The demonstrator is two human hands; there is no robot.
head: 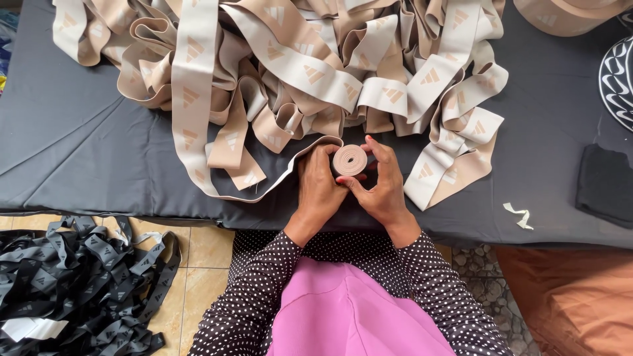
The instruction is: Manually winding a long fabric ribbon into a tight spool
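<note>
Both the left hand (318, 188) and right hand (380, 184) are clamping the small beige roll (349, 160) between their fingertips, just below the loose band pile (297, 72).

Black strap heap (79, 283), dark folded cloth (605, 184)

Rolled band (349, 160) between both hands at table (79, 145) edge, loose band heap (297, 66) behind, another pile (79, 283) on floor left.

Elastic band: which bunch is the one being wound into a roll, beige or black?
The beige pile on the grey table: its band runs into the small roll held between left hand and right hand. The black pile lies untouched on the floor.
</note>
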